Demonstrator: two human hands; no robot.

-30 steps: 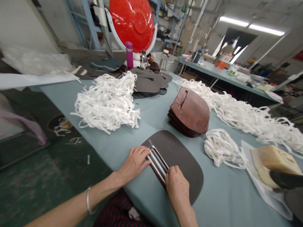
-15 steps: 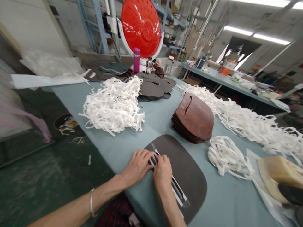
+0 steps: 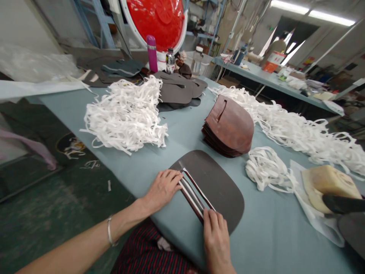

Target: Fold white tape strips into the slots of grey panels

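Your left hand and right hand pressed flat, fingers together and gripping nothing, on the white strips atop the dark leather piece.

Heaps of white strips are lying beside a brown leather stack. A red fan is standing behind a magenta bottle. A yellowish block is resting at right.

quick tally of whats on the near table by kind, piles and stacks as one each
white strip piles: 3
leather stacks: 2, brown, dark
dark piece under both hands: 1
bottles: 3
yellowish block: 1
total: 10
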